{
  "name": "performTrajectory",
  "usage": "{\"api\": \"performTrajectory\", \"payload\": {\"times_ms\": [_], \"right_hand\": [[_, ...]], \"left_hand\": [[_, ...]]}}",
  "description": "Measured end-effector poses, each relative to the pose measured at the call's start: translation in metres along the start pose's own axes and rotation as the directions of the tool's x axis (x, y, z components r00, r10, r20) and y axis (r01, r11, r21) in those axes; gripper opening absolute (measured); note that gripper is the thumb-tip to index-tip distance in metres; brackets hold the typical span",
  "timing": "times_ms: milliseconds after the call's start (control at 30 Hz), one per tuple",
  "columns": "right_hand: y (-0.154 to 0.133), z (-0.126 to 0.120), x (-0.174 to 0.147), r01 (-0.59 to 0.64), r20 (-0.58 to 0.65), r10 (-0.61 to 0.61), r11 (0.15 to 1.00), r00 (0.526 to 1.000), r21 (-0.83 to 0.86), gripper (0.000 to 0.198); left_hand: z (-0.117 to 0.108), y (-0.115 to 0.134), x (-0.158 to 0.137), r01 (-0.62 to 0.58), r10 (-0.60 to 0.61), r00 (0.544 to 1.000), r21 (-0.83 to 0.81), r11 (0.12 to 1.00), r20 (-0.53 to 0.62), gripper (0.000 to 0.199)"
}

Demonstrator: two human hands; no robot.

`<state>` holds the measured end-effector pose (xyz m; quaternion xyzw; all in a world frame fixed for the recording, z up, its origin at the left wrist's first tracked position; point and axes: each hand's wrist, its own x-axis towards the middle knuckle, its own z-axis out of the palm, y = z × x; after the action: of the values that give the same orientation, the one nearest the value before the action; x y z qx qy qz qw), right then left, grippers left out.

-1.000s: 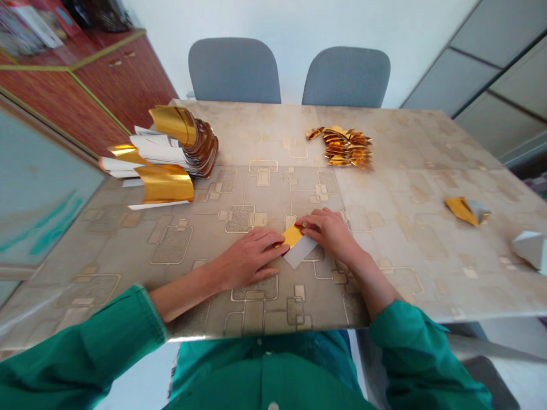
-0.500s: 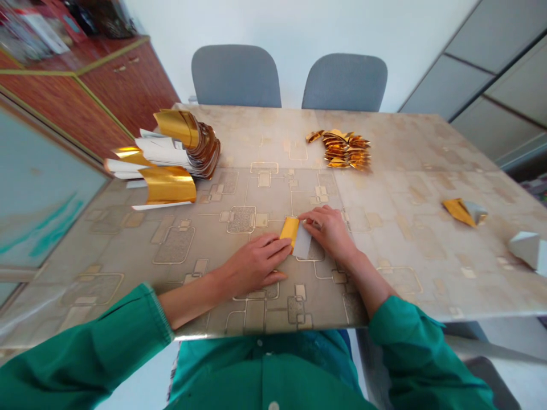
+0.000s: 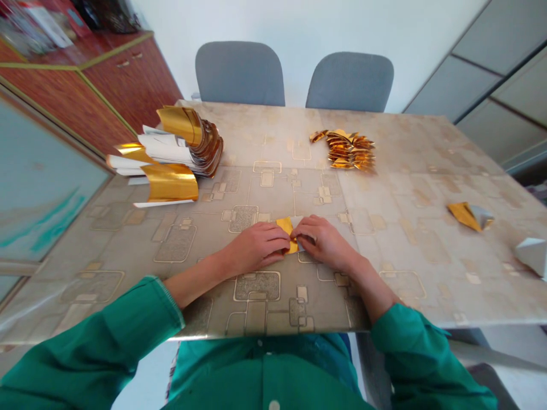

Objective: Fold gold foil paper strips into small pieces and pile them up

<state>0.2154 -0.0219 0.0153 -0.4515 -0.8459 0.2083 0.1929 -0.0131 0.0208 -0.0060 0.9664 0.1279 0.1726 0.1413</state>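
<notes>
Shiny gold paper (image 3: 284, 225) w/ pale R side: R grip (image 3: 323, 239) pinches it; L grip (image 3: 260, 245) touches, can't tell if closed.

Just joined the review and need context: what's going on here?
A person's bare left hand and right hand meet over a small gold-and-white paper piece on the beige patterned tabletop, fingers of both touching it. The fingers hide part of it, so its exact shape is unclear. A messy pile of curved gold-and-white paper sheets sits toward the far left; a cluster of folded shiny gold paper pieces lies right of centre, toward the far edge.
</notes>
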Motion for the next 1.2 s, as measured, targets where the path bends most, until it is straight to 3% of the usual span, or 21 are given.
{"api": "performTrajectory", "payload": {"times_ms": [267, 433, 600, 800, 967, 1200], "right_hand": [[0.003, -0.001, -0.003, -0.009, 0.038, 0.010, 0.999, 0.999, -0.046, 0.017], [-0.010, -0.002, -0.007, -0.073, 0.063, 0.079, 0.993, 0.995, -0.095, 0.015], [-0.025, 0.010, -0.009, -0.221, -0.022, 0.221, 0.950, 0.975, -0.222, 0.007], [-0.026, 0.016, -0.014, -0.271, -0.084, 0.261, 0.950, 0.962, -0.155, 0.002], [-0.029, 0.017, -0.019, -0.289, -0.117, 0.272, 0.943, 0.955, -0.165, 0.005], [-0.029, 0.019, -0.021, -0.311, -0.148, 0.294, 0.943, 0.944, -0.116, 0.006]], "left_hand": [[0.002, -0.001, 0.002, -0.037, 0.040, 0.998, 0.076, 0.996, -0.047, 0.027], [0.005, 0.004, 0.004, 0.079, -0.075, 0.992, 0.028, 0.997, -0.100, 0.033], [0.006, 0.006, 0.009, 0.195, -0.198, 0.975, -0.041, 0.980, -0.101, 0.038], [-0.002, -0.002, 0.005, 0.140, -0.142, 0.990, -0.157, 0.978, -0.002, 0.025], [-0.001, -0.006, 0.008, 0.137, -0.142, 0.990, -0.191, 0.972, -0.010, 0.021], [0.001, 0.003, 0.019, 0.268, -0.270, 0.963, -0.098, 0.958, -0.002, 0.019]]}}
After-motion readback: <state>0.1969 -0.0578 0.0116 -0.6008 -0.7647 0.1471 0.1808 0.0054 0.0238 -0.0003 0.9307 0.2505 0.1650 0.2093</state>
